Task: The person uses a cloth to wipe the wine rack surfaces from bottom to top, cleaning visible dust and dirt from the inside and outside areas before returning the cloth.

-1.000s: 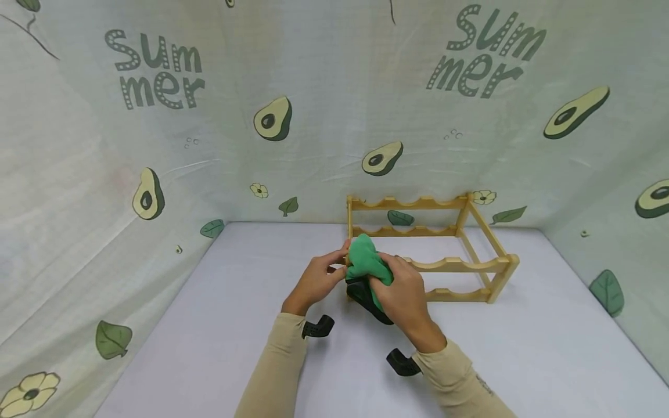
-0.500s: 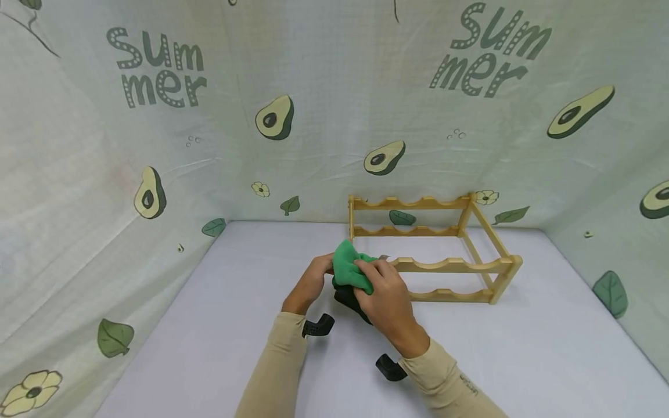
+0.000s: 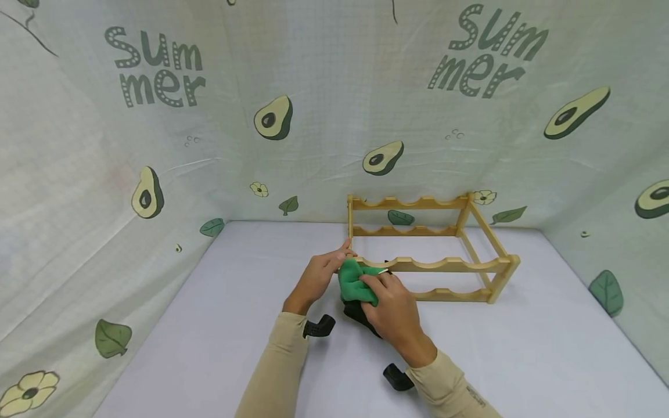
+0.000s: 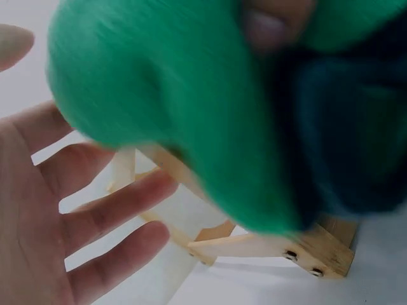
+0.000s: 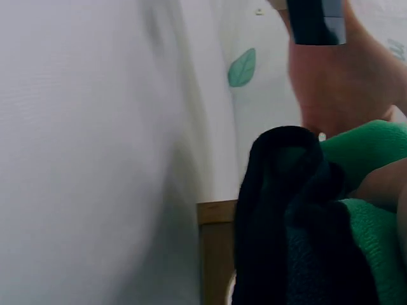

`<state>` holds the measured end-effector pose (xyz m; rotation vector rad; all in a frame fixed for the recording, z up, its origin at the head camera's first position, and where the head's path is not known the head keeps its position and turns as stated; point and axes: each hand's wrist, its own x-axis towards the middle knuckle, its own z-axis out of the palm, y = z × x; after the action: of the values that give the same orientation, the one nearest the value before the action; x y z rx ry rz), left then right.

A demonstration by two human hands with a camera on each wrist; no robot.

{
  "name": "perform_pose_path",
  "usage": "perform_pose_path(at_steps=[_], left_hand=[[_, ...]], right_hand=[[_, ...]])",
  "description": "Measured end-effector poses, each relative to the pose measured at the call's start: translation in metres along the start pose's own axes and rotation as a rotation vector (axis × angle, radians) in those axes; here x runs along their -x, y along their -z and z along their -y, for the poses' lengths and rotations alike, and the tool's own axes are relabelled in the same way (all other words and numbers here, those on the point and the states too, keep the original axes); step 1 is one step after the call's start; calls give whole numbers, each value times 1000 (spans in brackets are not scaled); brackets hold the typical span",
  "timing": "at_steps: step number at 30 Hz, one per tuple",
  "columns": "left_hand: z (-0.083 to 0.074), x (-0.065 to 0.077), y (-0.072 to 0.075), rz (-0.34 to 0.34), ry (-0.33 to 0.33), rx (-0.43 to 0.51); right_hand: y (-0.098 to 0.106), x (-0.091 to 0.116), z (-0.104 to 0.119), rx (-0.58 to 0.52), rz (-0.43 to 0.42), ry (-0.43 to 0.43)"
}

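Observation:
My right hand (image 3: 392, 310) grips a soft green fleecy cloth (image 3: 354, 283) with a black cuff-like part (image 3: 360, 316) hanging below it. The cloth lies against the near left corner of a wooden rack (image 3: 444, 265) with scalloped rails. In the right wrist view, the black part (image 5: 286, 222) shows a folded, open-looking edge. My left hand (image 3: 319, 276) is beside that same corner. The left wrist view has its fingers (image 4: 114, 216) spread and extended, holding nothing, close to the green cloth (image 4: 172, 82), which hides part of the rack (image 4: 254, 244).
The rack stands on a white table (image 3: 219, 325) towards the back. Behind it hangs a pale curtain (image 3: 324, 87) printed with avocados, leaves and lettering. Black camera mounts (image 3: 320, 326) project from both wrists.
My right hand has brought the green cloth left and lower along the rack's corner. My left fingers, partly behind the cloth half a second ago, now extend above it by the rack.

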<state>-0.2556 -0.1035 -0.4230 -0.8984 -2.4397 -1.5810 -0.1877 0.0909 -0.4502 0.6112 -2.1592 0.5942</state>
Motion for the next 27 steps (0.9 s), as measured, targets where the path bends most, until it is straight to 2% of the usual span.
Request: perform_pose_path(at_steps=[5,8,15,18,22,27], left_hand=[[-2,-1,-6,-64,63,-143],[-4,-2,-10,-95,55,-207],[-1,-4,-15,-166,9,-311],[-1,-3,-15,-199,-31,-340],[-2,-3,-16,-227,-77,-373],[-2,-4,-17,-239,-109,-398]], right_hand=[[-6,15,-7,49,76,-16],[-2,21,-9,39,127,-67],[24,26,-18,-109,215,-313],[35,28,-25,-179,210,-384],[50,33,-36,-255,158,-407],[69,37,-46,-243,113,-444]])
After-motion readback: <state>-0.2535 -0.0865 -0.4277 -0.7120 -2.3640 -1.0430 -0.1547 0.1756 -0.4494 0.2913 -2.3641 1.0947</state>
